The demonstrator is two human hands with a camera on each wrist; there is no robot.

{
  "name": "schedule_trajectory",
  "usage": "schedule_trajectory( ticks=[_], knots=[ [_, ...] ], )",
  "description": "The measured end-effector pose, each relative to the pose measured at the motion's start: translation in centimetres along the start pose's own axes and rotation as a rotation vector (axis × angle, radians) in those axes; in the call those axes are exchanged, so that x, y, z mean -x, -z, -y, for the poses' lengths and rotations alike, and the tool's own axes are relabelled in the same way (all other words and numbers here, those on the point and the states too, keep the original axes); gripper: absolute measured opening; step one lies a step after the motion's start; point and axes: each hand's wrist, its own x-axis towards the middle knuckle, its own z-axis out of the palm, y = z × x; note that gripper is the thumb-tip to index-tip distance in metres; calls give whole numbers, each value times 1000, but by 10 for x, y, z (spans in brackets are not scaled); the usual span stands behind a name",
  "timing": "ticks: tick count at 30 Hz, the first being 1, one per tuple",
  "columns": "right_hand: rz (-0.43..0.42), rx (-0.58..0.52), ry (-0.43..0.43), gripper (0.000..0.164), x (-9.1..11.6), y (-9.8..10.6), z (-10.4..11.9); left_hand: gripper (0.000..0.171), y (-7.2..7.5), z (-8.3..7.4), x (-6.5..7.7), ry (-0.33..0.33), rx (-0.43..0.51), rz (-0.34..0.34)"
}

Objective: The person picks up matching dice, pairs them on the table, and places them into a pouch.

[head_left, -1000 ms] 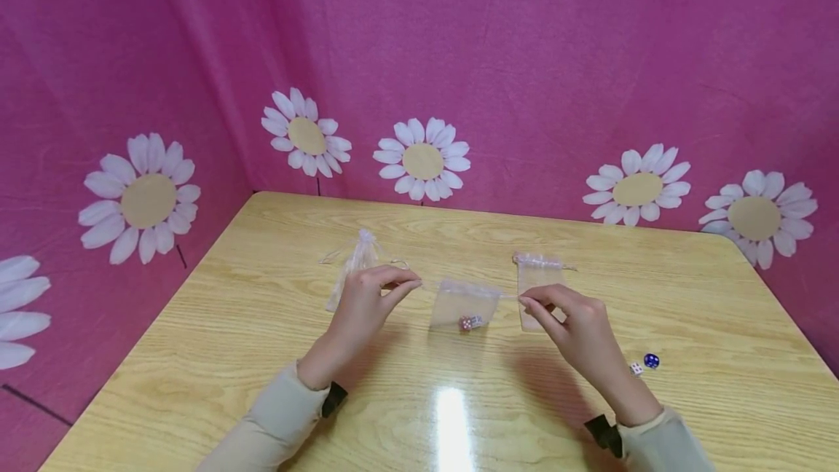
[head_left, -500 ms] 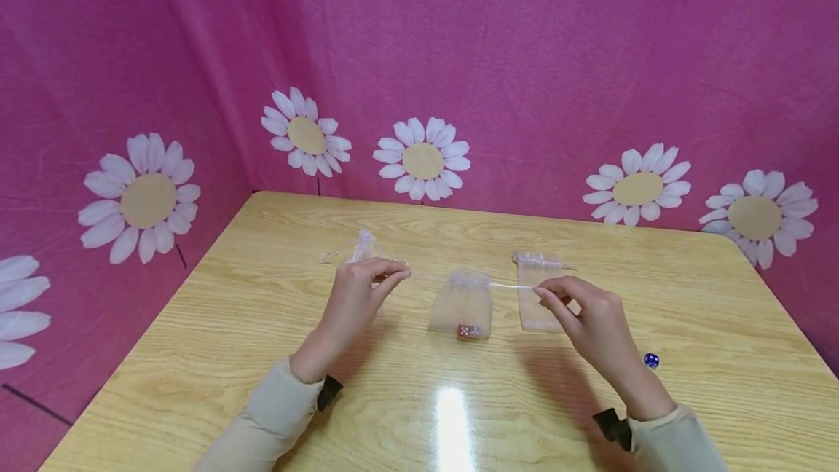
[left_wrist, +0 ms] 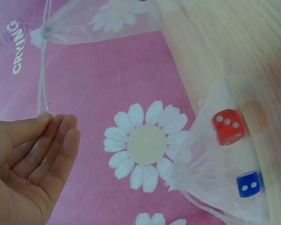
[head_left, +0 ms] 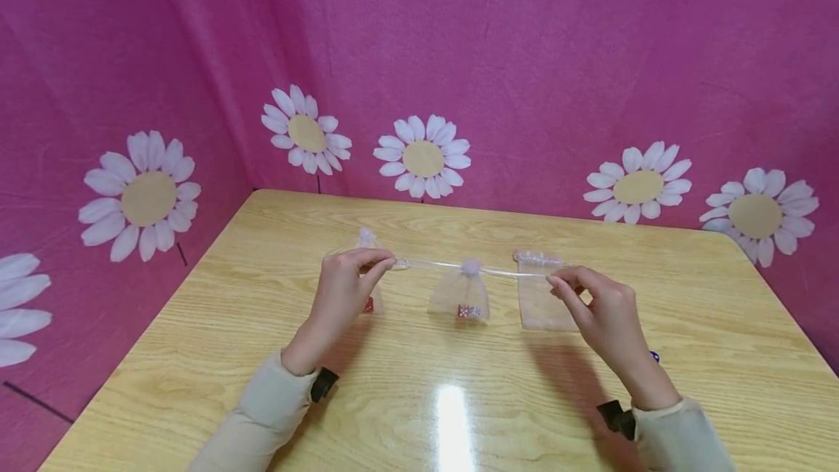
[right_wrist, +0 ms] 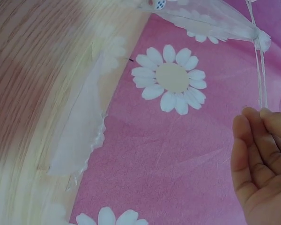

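A sheer white organza pouch (head_left: 446, 296), its neck gathered tight, stands between my hands with a red and a pale die (head_left: 468, 311) at its bottom. My left hand (head_left: 337, 293) pinches one end of its drawstring between thumb and fingertips. On the other side my right hand (head_left: 606, 315) pinches the opposite end, and the drawstring (head_left: 507, 272) is stretched taut across. Whether the pouch base touches the table cannot be told. Behind the left hand is a second tied pouch (left_wrist: 201, 154), holding a red die (left_wrist: 228, 127) and a blue die (left_wrist: 249, 184).
A third pouch (head_left: 540, 304) lies flat on the wooden table (head_left: 393, 399), left of the right hand. Partly hidden by the right wrist is a blue die (head_left: 654, 357). A pink flowered cloth (head_left: 524, 79) hangs behind the table.
Both hands have moved apart and slightly up, drawing the string tight. The middle pouch's mouth has gone from wide to bunched, and the pouch now sits more upright.
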Motion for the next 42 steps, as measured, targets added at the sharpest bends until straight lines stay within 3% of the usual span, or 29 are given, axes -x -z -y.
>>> schedule_trajectory(
  ticks=[8, 19, 28, 35, 42],
  knots=[
    [25, -11, -24, 16, -3, -8, -3, 10, 3, 2, -6, 74, -3, 36],
    [74, -30, -50, 16, -8, -11, -6, 13, 12, -5, -13, 261, -16, 141],
    [101, -28, -108, 9, -13, -22, -13, 12, 0, 5, -20, 249, -44, 122],
    [123, -3, -185, 5, -12, -30, -14, 14, -16, 14, -21, 301, -53, 135],
    [104, -3, -150, 7, -17, -35, -18, 14, -20, 17, -27, 267, -61, 117]
  ],
)
